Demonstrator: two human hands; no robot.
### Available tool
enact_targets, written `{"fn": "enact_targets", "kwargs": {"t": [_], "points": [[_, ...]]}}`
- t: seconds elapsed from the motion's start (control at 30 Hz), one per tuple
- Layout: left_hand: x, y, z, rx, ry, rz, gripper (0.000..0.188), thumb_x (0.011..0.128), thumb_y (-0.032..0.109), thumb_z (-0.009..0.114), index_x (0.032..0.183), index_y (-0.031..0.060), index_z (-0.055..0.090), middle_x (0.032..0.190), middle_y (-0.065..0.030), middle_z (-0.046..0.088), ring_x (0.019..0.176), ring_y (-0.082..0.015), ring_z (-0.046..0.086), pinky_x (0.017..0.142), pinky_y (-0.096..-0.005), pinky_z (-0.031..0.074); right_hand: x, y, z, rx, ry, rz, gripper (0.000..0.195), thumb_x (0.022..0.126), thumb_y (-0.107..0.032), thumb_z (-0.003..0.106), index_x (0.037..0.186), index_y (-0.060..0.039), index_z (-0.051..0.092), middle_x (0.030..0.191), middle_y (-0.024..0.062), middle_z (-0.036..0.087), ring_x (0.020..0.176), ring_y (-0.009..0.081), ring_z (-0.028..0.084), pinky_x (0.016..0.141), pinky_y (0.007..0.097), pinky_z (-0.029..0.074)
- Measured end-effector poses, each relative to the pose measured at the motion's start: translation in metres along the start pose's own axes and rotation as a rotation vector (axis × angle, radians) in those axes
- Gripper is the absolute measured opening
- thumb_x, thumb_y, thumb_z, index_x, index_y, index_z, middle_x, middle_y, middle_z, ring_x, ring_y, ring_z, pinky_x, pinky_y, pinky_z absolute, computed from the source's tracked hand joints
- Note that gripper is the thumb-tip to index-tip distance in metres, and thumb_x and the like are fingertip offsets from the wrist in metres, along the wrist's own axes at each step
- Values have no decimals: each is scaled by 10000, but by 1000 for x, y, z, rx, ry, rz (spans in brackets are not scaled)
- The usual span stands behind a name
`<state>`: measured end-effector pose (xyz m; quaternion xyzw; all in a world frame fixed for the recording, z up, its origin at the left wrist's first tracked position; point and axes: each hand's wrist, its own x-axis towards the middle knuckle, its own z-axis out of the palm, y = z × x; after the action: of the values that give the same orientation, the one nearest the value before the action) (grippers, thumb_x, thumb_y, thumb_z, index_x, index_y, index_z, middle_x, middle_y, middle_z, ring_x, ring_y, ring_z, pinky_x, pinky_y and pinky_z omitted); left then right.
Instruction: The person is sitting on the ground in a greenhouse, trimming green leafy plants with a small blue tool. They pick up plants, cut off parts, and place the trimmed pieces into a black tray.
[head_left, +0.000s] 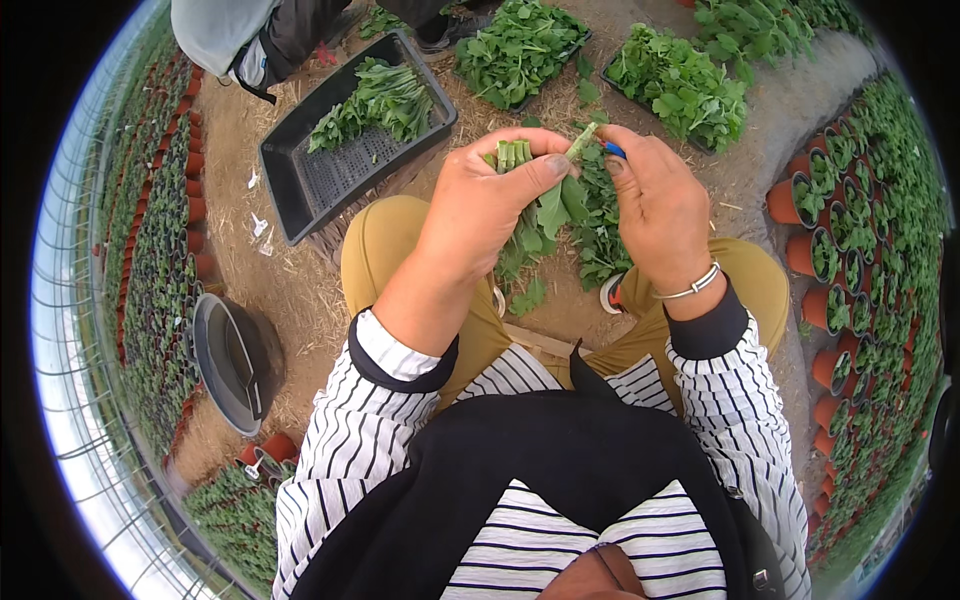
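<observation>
My left hand (472, 202) grips a bundle of leafy green cuttings (514, 154), their cut stem ends pointing up past the curled fingers. Between its thumb and forefinger it also pinches a single cutting (582, 141), with leaves hanging below. My right hand (664, 199), a silver-coloured bangle at the wrist, pinches a small blue-handled tool (614, 149) close to the tip of that stem. Fingers hide most of the tool, so its exact kind is unclear. Beneath the hands, more leafy cuttings (600, 225) lie on the ground between my knees.
A black plastic tray (289, 199) holding some cuttings stands ahead left. Two heaped trays of cuttings (517, 52) (682, 90) are farther ahead. Another person's leg (300, 37) shows at top left. A dark bucket (225, 360) stands at left; potted plants (806, 199) line both sides.
</observation>
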<state>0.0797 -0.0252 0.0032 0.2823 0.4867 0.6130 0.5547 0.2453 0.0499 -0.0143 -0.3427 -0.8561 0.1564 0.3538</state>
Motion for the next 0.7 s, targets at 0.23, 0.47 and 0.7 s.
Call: {"fn": "enact_targets", "kwargs": {"t": [0.23,0.47,0.7], "points": [[-1,1,-3,-77,0,30,206,843,32,659,1038,-14,611,899,-99,662,817,-145,654,727,-256,541,0,9,1,62,11,54,254,863,-133,594,1105,-54,600,851,121,603,755,296,597,652,364,485],[1,-5,-3,152,-56,370,128,826,-19,648,951,9,651,1045,-37,590,967,-130,550,849,-271,452,-2,-6,-3,710,-78,272,279,850,-141,671,1101,-31,620,859,52,607,699,117,549,616,259,452],[-4,1,2,-142,-91,8,201,840,62,663,1030,2,644,889,-27,614,817,-108,559,739,-236,470,0,-7,-8,752,-265,380,217,825,-113,690,1012,-12,646,773,-8,553,657,62,453,575,230,398]]}}
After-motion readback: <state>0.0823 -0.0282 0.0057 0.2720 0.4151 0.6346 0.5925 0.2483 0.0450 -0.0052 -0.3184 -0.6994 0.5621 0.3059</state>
